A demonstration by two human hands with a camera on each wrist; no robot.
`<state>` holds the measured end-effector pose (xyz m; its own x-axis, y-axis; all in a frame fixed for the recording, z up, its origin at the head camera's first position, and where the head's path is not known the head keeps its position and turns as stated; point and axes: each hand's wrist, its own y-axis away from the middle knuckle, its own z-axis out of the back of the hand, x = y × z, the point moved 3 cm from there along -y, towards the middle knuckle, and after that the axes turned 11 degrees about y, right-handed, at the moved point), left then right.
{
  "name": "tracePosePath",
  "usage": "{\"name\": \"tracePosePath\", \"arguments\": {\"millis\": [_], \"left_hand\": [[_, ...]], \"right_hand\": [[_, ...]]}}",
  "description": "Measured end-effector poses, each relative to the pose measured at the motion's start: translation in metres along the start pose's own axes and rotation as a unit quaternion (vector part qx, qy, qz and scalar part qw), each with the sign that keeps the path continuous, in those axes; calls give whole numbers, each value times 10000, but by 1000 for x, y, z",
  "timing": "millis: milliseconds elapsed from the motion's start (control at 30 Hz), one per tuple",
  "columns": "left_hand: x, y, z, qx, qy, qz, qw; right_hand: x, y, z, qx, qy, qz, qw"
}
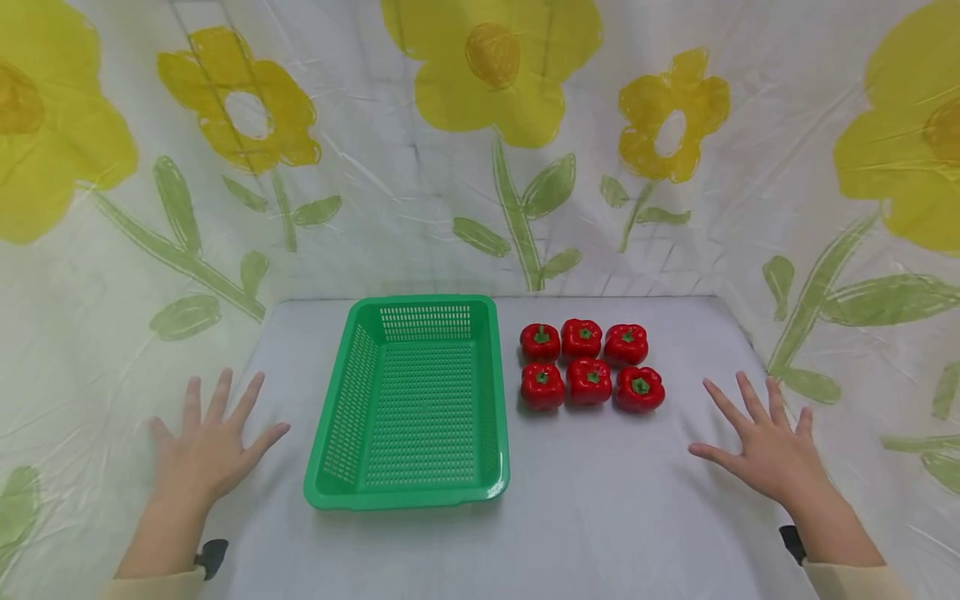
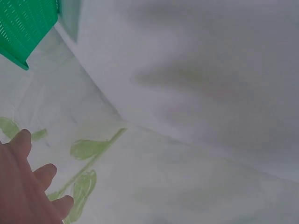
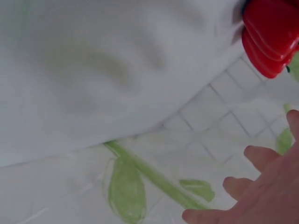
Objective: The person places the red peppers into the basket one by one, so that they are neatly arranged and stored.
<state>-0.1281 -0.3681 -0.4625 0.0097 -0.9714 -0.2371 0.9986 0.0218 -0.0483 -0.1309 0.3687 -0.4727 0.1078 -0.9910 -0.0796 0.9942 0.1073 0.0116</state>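
Note:
My left hand (image 1: 201,454) hovers left of a green plastic basket (image 1: 318,467), its fingers spread wide and nothing in them. On the other side my right hand (image 1: 776,454) is held with fingers splayed, also holding nothing. Several red bell peppers (image 1: 588,382) with green stems stand in two rows to the right of the basket, nearer to it than to my right hand. The basket has slotted walls and a perforated floor, with no item inside. A corner of the basket (image 2: 28,28) shows in the left wrist view, and red peppers (image 3: 271,28) in the right wrist view.
A white table (image 1: 600,500) carries the basket and peppers. Behind it and along both sides hangs a pale curtain (image 1: 375,225) printed with yellow flowers and green leaves, close to the table's edges.

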Motion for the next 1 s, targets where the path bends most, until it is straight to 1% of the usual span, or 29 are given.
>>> {"name": "tracePosePath", "arguments": {"millis": [67, 167, 333, 467, 633, 700, 800, 833, 933, 1000], "left_hand": [[-2, -2, -1, 8, 69, -22, 10000], [-4, -4, -2, 46, 316, -48, 9995], [-11, -9, -4, 149, 733, -62, 9972], [-18, -10, -5, 199, 977, -85, 9950], [-24, -12, -9, 266, 1185, -132, 9925], [-26, -13, -11, 291, 1336, -178, 9904], [-30, -16, -14, 360, 1805, -268, 9826], [-32, -16, -15, 383, 2001, -305, 9785], [-36, -19, -20, 511, 2617, -405, 9629], [-39, -20, -22, 556, 2891, -449, 9546]], "right_hand": [[1, -2, 0, 45, -192, -3, 9998], [2, -5, -1, 107, -547, 4, 9984], [8, -10, 2, 222, -1116, 50, 9935], [13, -13, 4, 260, -1409, 2, 9897], [16, -19, 6, 168, -1645, -18, 9862], [16, -22, 5, 142, -1783, 7, 9839], [16, -29, -1, 199, -2215, 68, 9749], [16, -31, -3, 235, -2380, 85, 9710], [17, -36, -13, 376, -2814, 54, 9588], [17, -39, -19, 451, -2918, -30, 9554]]}}
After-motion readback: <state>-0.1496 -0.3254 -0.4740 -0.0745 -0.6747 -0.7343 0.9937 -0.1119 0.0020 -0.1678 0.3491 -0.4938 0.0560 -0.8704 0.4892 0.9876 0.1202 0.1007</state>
